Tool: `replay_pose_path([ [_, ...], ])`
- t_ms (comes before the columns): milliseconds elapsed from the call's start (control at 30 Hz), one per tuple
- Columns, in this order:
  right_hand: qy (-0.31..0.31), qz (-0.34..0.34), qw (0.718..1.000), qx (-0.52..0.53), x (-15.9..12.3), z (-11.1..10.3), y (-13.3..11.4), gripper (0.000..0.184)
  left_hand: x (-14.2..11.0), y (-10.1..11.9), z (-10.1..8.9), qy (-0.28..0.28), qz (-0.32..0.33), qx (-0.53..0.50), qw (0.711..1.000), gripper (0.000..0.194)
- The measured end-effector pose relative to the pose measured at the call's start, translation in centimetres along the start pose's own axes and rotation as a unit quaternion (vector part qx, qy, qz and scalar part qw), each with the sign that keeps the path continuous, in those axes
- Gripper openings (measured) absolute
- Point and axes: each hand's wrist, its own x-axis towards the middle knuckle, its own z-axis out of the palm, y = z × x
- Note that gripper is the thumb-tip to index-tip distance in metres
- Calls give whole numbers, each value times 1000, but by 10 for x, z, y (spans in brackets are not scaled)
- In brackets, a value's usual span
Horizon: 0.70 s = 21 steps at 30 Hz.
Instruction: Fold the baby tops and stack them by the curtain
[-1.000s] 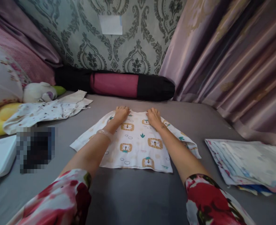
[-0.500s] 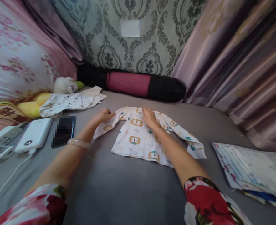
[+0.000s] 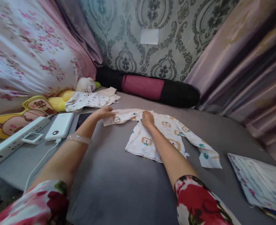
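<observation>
Mostly what I've got on my feed is a smooth grey sheet [image 3: 114, 190] running from the bottom of the frame up toward the wall. The little white shirt [image 3: 160, 137] with lion prints lies on it just right of the middle, one sleeve stretched out leftward, the other bent down to the right. My left hand [image 3: 106, 113] has its fingers pinched on that outstretched sleeve close to the cuff. My right hand [image 3: 148, 119] is on the shirt near the shoulder, fingers bunched together; can't tell from here if they're gripping cloth or just pressing.

Room-wise: grey damask wallpaper [image 3: 133, 40] across the top with a white rectangle [image 3: 149, 36] on it, and a black and maroon roll [image 3: 142, 87] lying along its foot. Shiny mauve curtain [image 3: 224, 72] fills the upper right, floral fabric [image 3: 44, 40] the upper left. Folded cloths [image 3: 262, 181] sit stacked at lower right. Over on the left there's a spotted cloth [image 3: 88, 100], a yellow cushion [image 3: 16, 122], a white power strip [image 3: 17, 137] and, just beside it, a power bank [image 3: 60, 125] with a cable [image 3: 38, 168] plugged in.
</observation>
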Motion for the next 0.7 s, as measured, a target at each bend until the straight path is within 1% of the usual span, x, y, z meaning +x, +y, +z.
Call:
replay_pose_path([
  [133,-5,6,1000,-13,-6,-1,-4,41,26,-7,-9,51,-22,22,998,32],
  [233,-17,13,999,-28,-11,-5,-10,46,44,-9,-12,67,-31,58,996,32],
  [333,-35,14,998,-50,-13,-9,-15,51,58,-11,-10,77,-49,107,990,34],
  [433,-61,15,996,-68,-15,-12,-19,53,63,-13,-6,83,-75,128,985,37],
  [567,-85,25,993,-73,-16,-13,-23,56,64,-18,-1,86,-106,143,980,32],
  [633,-85,28,993,-77,-17,-13,-23,56,64,-23,2,91,-99,151,979,30],
  [700,-76,28,993,-84,-18,-12,-23,56,64,-27,5,107,-69,157,979,31],
])
